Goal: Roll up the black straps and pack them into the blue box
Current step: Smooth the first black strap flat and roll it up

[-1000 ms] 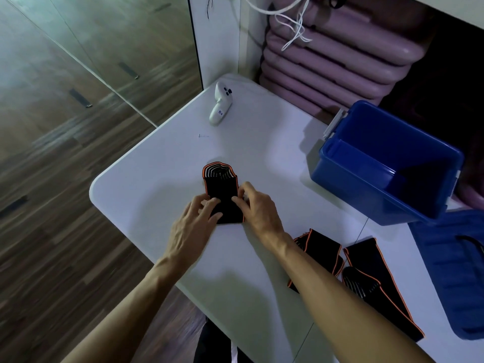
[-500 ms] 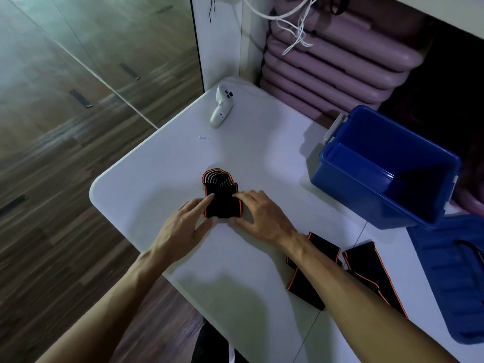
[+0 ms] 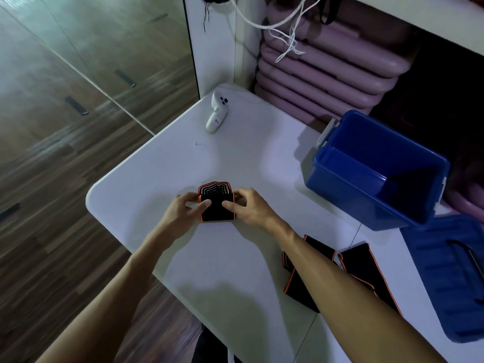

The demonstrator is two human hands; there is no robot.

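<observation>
A black strap (image 3: 216, 205) with orange edges lies on the white table (image 3: 162, 169), mostly rolled, with only its rounded striped end flat beyond the roll. My left hand (image 3: 180, 212) grips the roll's left side and my right hand (image 3: 251, 209) grips its right side, thumbs on top. Two more black straps (image 3: 296, 281) (image 3: 366, 273) lie unrolled by my right forearm, partly hidden by it. The open blue box (image 3: 377, 163) stands at the right with nothing visible inside.
The blue lid (image 3: 450, 273) lies to the right of the loose straps. A white handheld controller (image 3: 217, 116) rests near the table's far corner, with a small screw (image 3: 199, 144) in front of it. Stacked pink mats (image 3: 327, 74) and white cords hang behind. Wooden floor lies left.
The roll has advanced away from me along the strap, leaving less flat strap showing. Both hands shifted from pressing on top to gripping the roll's sides.
</observation>
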